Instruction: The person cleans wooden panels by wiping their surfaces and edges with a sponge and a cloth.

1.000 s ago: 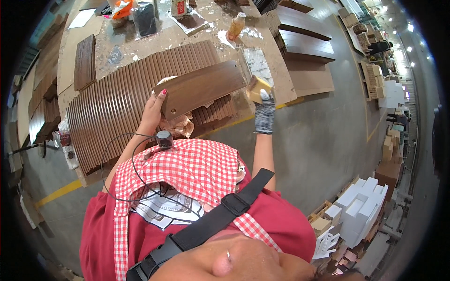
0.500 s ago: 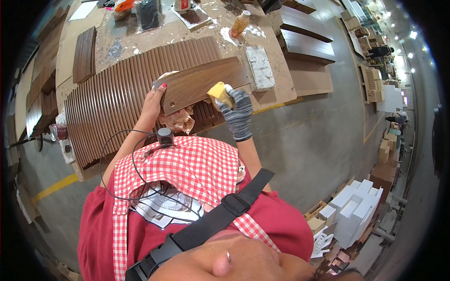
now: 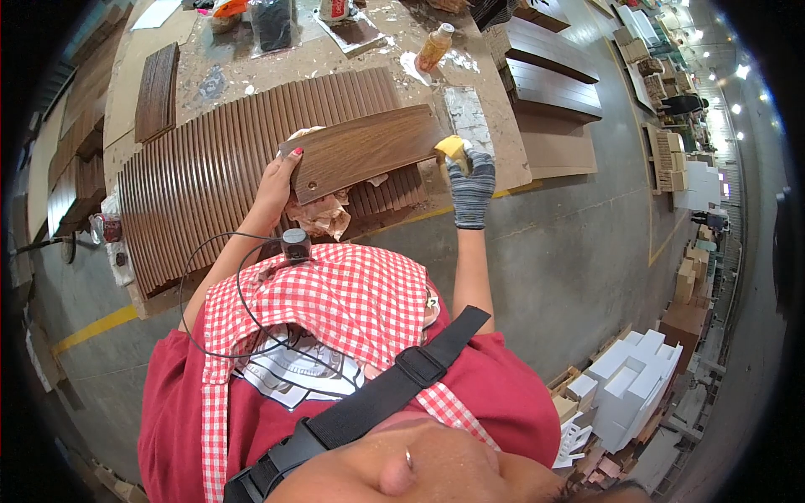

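My bare left hand (image 3: pixel 278 180) grips the left end of a brown wood-grain board (image 3: pixel 365 152), which has a small round hole near its lower corner. Some crumpled paper or cloth (image 3: pixel 320 216) shows under that end. In a grey striped glove, my right hand (image 3: pixel 472 180) is closed on a yellow sponge-like pad (image 3: pixel 453 149) at the board's right end. Behind the board, a long row of brown boards (image 3: pixel 243 138) stands packed on edge across the worktable.
A bottle of amber liquid (image 3: pixel 434 48) stands on the paint-spotted worktable (image 3: pixel 335 71). Right of the board lies a white-smeared block (image 3: pixel 468 113). Several dark boards (image 3: pixel 157 92) are stacked at the left. More long panels (image 3: pixel 553 88) lie beyond the table's right edge.
My right hand has moved right with the yellow pad, from the board's lower edge to its right end. My left hand and the board stay nearly in place.
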Motion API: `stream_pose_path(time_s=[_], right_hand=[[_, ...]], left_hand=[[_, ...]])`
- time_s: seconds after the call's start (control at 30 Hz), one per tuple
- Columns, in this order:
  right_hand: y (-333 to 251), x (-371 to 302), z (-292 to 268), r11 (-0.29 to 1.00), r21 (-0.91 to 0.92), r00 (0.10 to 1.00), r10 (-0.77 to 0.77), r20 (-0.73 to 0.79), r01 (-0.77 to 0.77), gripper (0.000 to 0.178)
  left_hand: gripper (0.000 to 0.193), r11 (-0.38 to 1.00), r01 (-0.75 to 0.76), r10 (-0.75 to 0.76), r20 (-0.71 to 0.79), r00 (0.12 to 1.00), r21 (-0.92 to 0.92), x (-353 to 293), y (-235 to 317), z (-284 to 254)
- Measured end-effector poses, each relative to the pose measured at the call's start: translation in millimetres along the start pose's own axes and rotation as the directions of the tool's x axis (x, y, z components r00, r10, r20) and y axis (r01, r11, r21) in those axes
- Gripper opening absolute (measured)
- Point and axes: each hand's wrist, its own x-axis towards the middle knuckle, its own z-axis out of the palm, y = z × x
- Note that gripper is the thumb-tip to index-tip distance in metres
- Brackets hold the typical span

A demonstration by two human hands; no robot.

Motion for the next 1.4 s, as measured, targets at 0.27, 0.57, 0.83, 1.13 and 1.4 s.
stream_pose_path(time_s=[0.27,0.57,0.83,1.13,1.4], right_hand=[[21,9,-11,0.908,0.286,0.943,0.331,-0.037,-0.308,0.037],[-68,-22,17,0.995,0.091,0.996,-0.037,0.083,0.029,0.034],[-137,-40,26,0.961,0.247,0.967,-0.174,0.188,0.125,0.032],[-58,-11,16,0.995,-0.007,0.99,0.1,0.097,-0.1,0.031],[25,5,-5,0.902,0.129,0.906,0.42,-0.041,-0.412,0.038]], left_hand=[[0.044,0.999,-0.031,0.031,0.007,1.0,0.017,5,-5,1],[0.04,0.999,0.001,-0.001,0.004,1.0,-0.039,9,-7,-5],[0.039,0.997,-0.011,0.016,-0.056,0.998,0.082,5,-2,-3],[0.039,0.989,-0.076,0.083,-0.045,0.996,0.128,5,-8,-5],[0.042,0.98,-0.147,0.15,-0.01,0.989,0.134,4,-11,1]])
